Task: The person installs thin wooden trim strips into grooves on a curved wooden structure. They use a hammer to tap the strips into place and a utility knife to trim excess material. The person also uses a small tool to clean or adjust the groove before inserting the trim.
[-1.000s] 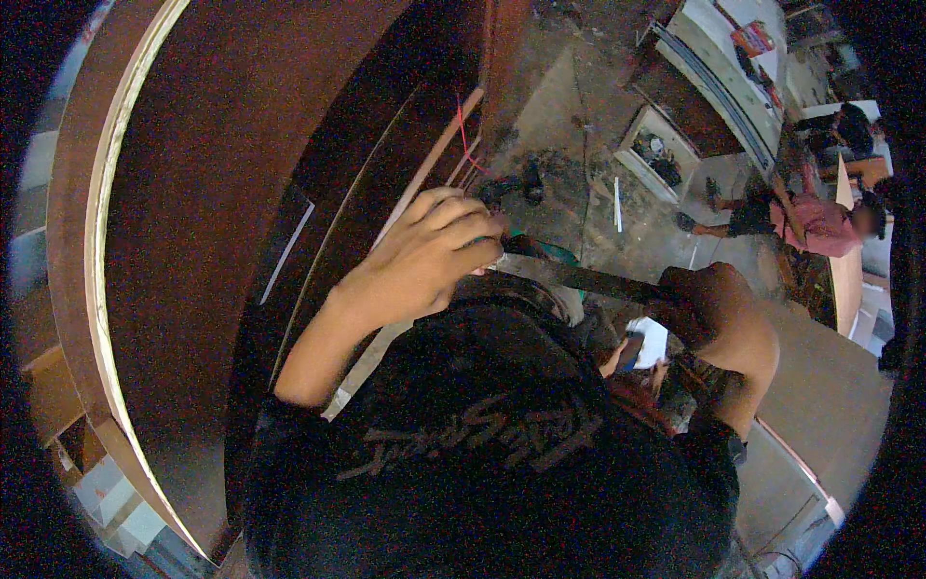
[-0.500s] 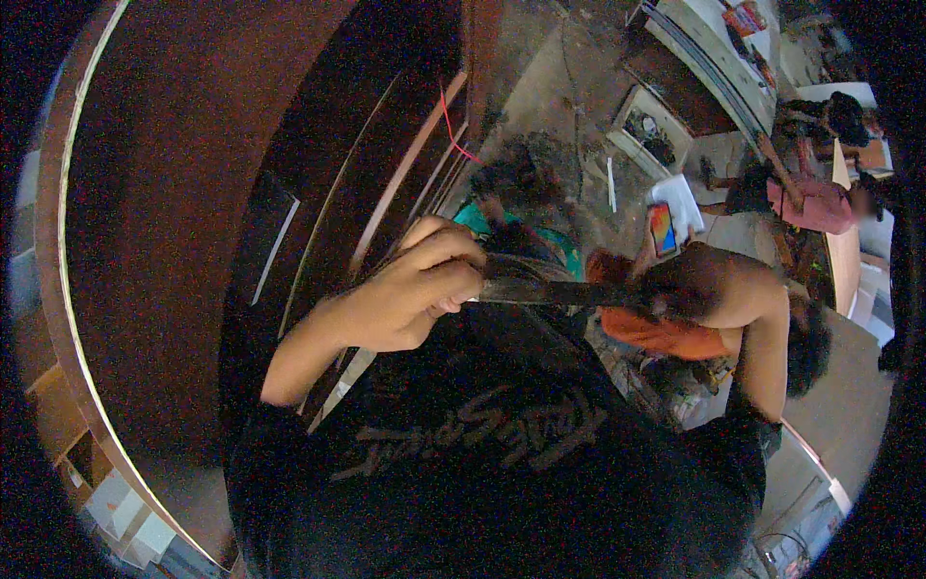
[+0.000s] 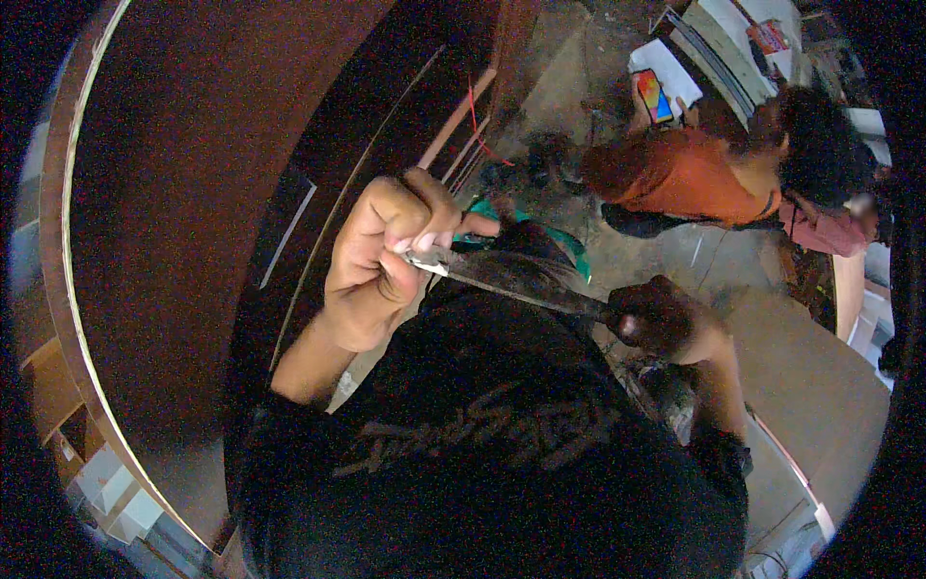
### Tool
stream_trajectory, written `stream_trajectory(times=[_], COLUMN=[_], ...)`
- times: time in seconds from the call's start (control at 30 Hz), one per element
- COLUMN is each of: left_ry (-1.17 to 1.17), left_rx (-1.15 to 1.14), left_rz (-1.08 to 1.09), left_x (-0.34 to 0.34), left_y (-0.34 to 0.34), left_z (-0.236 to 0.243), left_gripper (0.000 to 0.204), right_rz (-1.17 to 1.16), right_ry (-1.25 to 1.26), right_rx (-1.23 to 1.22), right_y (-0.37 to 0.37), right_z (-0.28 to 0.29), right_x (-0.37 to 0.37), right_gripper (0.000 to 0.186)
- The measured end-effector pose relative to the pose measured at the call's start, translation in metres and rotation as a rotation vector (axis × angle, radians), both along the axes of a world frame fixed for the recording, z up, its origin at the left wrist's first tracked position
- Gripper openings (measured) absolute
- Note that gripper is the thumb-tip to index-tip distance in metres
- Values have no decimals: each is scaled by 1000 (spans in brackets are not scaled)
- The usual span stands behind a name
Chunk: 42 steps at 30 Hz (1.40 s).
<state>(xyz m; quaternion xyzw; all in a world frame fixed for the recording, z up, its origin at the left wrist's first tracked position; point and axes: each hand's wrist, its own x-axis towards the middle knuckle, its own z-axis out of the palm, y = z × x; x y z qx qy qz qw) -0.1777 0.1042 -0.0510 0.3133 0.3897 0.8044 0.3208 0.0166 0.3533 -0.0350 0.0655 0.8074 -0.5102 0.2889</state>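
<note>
A long, dark, flat tool like a knife blade (image 3: 516, 280) stretches in front of my black shirt, its right end lower than its left. My left hand (image 3: 371, 256) is closed, with thumb and fingertips pinching the left end. A small pale patch shows at that end, beside the thumb; I cannot tell whether it is part of the tool. In shadow, my right hand (image 3: 666, 323) is wrapped round the other end and hides it. The tool's exact kind is unclear.
A large brown wooden panel (image 3: 183, 174) fills the left, beside dark panelled fronts (image 3: 357, 125) and a thin red cord (image 3: 475, 116). Ahead to the right, a person in orange (image 3: 685, 174) holds a phone (image 3: 654, 96). Someone in pink (image 3: 825, 227) is farther right; green cloth (image 3: 575, 256) shows beyond my hands.
My left hand has shifted left and turned, showing its curled fingers and thumb. My right hand has lowered, tilting the tool. The person in orange now appears farther ahead.
</note>
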Motion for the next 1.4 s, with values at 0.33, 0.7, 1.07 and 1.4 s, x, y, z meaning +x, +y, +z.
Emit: stream_trajectory(times=[0.33,0.7,1.07,1.4], left_ry=[-533,-720,-677,-369], left_rx=[289,318,109,-96], left_rz=[17,-101,-86,102], left_x=[15,24,29,25], left_y=[25,22,4,-14], left_z=[7,10,-6,-15], left_gripper=[30,31,24,28], right_rz=[-206,-136,-237,-187], right_ry=[294,382,805,823], right_rx=[233,394,644,751], right_y=[-25,-22,-12,-14], right_z=[-5,-19,-16,-8], right_x=[3,19,29,29], right_gripper=[34,29,25,17])
